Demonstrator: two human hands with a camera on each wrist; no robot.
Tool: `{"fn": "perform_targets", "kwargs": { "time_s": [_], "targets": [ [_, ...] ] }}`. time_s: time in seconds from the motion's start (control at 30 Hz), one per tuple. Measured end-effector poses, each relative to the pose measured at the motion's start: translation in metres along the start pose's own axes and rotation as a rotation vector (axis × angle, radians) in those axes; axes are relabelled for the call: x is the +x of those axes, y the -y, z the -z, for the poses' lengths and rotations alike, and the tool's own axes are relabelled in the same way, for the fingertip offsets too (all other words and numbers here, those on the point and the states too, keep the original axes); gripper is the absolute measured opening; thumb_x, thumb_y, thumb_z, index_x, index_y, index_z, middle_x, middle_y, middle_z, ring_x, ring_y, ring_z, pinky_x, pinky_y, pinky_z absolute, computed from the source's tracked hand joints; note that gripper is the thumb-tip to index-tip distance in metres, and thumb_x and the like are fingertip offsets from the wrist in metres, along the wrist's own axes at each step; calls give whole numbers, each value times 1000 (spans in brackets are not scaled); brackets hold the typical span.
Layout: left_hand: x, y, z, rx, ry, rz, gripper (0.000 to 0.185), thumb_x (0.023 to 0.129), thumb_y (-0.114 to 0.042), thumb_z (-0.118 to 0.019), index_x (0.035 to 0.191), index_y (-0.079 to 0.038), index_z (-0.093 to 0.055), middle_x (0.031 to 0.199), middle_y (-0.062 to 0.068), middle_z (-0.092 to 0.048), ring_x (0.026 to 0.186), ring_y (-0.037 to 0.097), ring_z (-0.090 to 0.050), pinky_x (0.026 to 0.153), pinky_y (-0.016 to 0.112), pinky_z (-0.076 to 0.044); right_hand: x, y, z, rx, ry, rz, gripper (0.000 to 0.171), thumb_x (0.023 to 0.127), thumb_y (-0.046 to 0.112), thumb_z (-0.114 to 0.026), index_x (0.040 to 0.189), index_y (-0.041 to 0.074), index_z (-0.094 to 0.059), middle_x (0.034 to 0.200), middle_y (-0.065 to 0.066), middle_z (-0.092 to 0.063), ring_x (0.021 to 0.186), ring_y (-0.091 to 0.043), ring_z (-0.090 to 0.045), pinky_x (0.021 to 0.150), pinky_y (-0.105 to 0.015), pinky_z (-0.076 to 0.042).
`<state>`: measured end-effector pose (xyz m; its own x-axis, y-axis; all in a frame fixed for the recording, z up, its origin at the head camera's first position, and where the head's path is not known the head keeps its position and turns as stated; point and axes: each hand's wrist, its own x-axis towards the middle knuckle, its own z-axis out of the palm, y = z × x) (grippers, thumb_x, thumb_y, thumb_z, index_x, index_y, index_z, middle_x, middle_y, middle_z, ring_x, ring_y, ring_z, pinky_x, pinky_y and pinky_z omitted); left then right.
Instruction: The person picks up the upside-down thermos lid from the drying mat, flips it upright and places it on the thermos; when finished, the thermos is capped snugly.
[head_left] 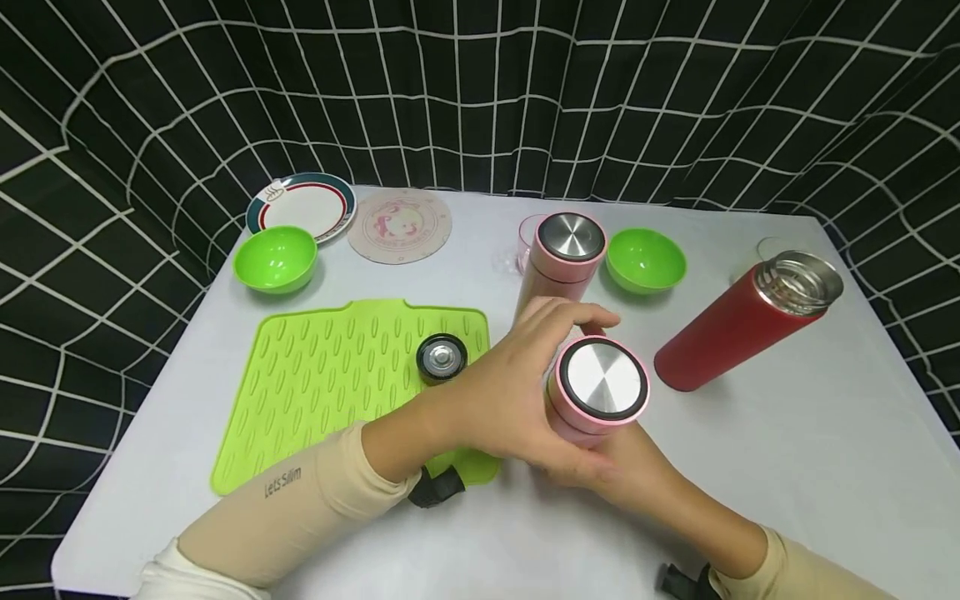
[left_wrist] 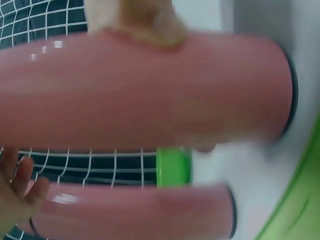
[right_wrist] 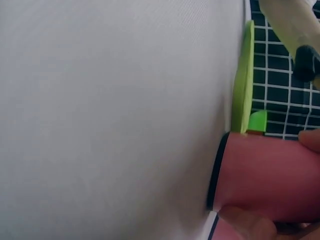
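Observation:
A pink thermos (head_left: 600, 387) with a silver-topped lid stands in front of me, its dark base rim close to the white table in the right wrist view. My left hand (head_left: 517, 392) curves round its lid, fingers on the far side and thumb on the near side. Lower on the body (left_wrist: 150, 85), my right hand (head_left: 637, 467) grips it; in the right wrist view that hand's fingers (right_wrist: 247, 222) lie along the pink wall. A second capped pink thermos (head_left: 562, 258) stands just behind. To the right is a red thermos (head_left: 727, 333) without its lid.
A green ribbed mat (head_left: 322, 375) lies left, with a round black lid (head_left: 441, 358) on it. Green bowls (head_left: 276, 258) (head_left: 645, 261), a rimmed plate (head_left: 303, 208) and a round patterned mat (head_left: 401, 225) are at the back. Clear glass pieces stand beside the rear thermos and behind the red one.

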<state>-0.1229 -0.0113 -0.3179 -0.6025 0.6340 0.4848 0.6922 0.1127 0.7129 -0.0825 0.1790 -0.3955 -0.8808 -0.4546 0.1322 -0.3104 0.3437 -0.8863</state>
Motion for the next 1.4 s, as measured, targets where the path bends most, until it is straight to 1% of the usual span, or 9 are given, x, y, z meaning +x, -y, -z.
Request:
{"fn": "perform_targets", "kwargs": {
  "time_s": [0.13,0.23,0.33,0.5,0.7,0.93,1.1,1.23,1.4],
  "targets": [
    [3,1,-7,10,-86,15,77,59,-40,-92,119,-11,-53,115,-7,-54,111,5,-41,95,22,-40,4,2,1,-140,18,-33,45,67,12,-87,101,14,-57,92,8,-60,79,-11,-56,66,-28,-51],
    [4,4,-4,-70,-64,-19,66,65,-29,-90,121,-11,-60,115,-8,-59,113,5,-44,97,24,-41,7,2,0,-179,15,-40,42,68,18,-88,97,18,-57,89,10,-59,78,-9,-55,66,-27,-50],
    [4,5,-2,-153,-16,-35,75,65,-23,-90,130,-8,-56,123,-5,-56,118,6,-43,100,27,-40,6,1,1,-88,11,-13,44,66,11,-89,97,18,-58,90,7,-60,79,-12,-56,68,-29,-51],
    [1,3,-2,-177,-69,3,78,60,-23,-94,124,-7,-53,118,-5,-54,112,5,-50,97,27,-44,6,-1,1,4,46,8,43,65,2,-86,93,22,-61,87,6,-63,76,-14,-59,65,-30,-52],
    [-1,5,9,-288,40,35,81,64,-16,-91,134,-6,-51,126,-2,-57,119,8,-50,101,30,-42,7,-4,2,-21,52,34,43,63,1,-87,91,22,-62,85,8,-62,77,-13,-57,68,-30,-50],
    [0,2,7,-200,-53,23,70,63,-22,-91,123,-7,-57,117,-6,-59,109,6,-54,93,28,-48,9,-5,2,42,59,9,43,66,6,-89,93,26,-62,88,6,-63,79,-15,-59,67,-31,-52],
    [0,4,10,-257,26,48,80,62,-18,-92,131,-9,-54,123,-6,-59,113,7,-53,94,28,-47,9,-6,5,-87,31,28,42,64,10,-89,94,19,-62,89,7,-62,79,-13,-57,68,-31,-51],
    [0,0,3,-134,-31,81,88,54,-29,-97,124,-11,-48,118,-8,-54,107,3,-52,92,24,-46,8,-4,7,-159,28,46,47,65,15,-89,102,16,-60,95,8,-62,84,-11,-57,70,-30,-51],
    [3,3,5,-275,9,108,70,63,-20,-92,124,-8,-60,115,-10,-63,105,6,-58,92,27,-48,11,-1,5,17,70,-23,42,67,12,-90,96,23,-62,90,7,-63,79,-14,-59,67,-30,-52]
  ]
}}
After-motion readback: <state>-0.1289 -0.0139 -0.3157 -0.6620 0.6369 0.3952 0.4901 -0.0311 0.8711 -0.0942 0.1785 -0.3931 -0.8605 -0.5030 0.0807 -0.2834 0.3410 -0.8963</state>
